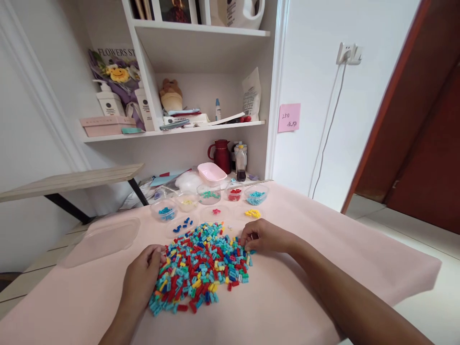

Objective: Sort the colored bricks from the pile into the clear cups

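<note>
A heap of small plastic building bricks [203, 261] in red, light blue, yellow, green and dark blue lies on the pink-covered table. At the heap's left edge rests my left hand [142, 270], its fingers curled closed; whatever they may hold is hidden. My right hand [268, 237] reaches in from the right, thumb and fingers pinched together at the heap's right edge. Light blue bricks show right beside those fingertips, but I cannot tell whether one is gripped. Behind the heap, dark blue bricks [183, 224] sit in a shallow clear dish.
Several clear tubs hold bricks sorted by colour, among them red bricks [235, 194], yellow bricks [253, 213] and light blue bricks [256, 197]. A clear lid [104, 239] lies at left. Farther back stand a pink basin [212, 173], a red jug [222, 155] and a bottle [241, 165].
</note>
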The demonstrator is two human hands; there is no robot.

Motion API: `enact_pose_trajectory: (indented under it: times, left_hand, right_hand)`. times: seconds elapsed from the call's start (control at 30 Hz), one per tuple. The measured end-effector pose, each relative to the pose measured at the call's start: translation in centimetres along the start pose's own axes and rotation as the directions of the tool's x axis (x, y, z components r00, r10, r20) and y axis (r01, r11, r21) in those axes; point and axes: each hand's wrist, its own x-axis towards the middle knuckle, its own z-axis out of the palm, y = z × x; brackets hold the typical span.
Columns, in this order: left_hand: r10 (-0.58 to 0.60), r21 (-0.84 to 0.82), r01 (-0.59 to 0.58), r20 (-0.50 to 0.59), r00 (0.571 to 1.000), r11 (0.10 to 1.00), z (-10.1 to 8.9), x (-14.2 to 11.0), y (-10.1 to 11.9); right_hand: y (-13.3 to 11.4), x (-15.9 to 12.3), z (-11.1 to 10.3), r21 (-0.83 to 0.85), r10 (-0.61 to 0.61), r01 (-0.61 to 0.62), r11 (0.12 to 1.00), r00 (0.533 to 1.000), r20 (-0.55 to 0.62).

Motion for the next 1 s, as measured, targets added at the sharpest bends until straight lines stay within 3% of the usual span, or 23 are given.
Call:
enact_pose_trajectory:
  times: [0.3,0.5,0.63,0.8,0.9,1.0]
  left_hand:
    - [-0.012,0.027,0.012,-0.002,1.0,1.0,0.0,-0.1,0.4]
    - [-0.018,0.018,0.018,0.003,1.0,1.0,0.0,-0.1,0.2]
    - [-0.011,0.01,0.011,0.008,1.0,1.0,0.0,0.0,0.0]
    - [-0.013,0.005,0.013,0.015,1.0,1.0,0.0,0.0,0.1]
    - [-0.012,0.007,0.012,0.011,1.0,1.0,0.0,0.1,0.2]
    - [-0.006,0.01,0.006,0.007,1.0,1.0,0.0,0.1,0.2]
  right_hand:
    - [0.1,0.0,0.2,-0.054,0.019,-0.016,0.998,0.999,0.051]
    - [0.3,0.2,0.5,0.031,0.036,-0.037,0.999,0.999,0.038]
    - [-0.1,0.0,0.1,0.113,0.026,-0.02,0.993,0.999,-0.046]
    - [-0.7,-0.1,-0.6,0.114,-0.092,0.119,0.986,0.972,-0.218]
    - [-0.6,-0.1,-0.5,0.232,-0.053,0.112,0.966,0.968,-0.246]
    - [-0.5,0.0,-0.2,0.407,0.036,0.042,0.912,0.983,-0.181]
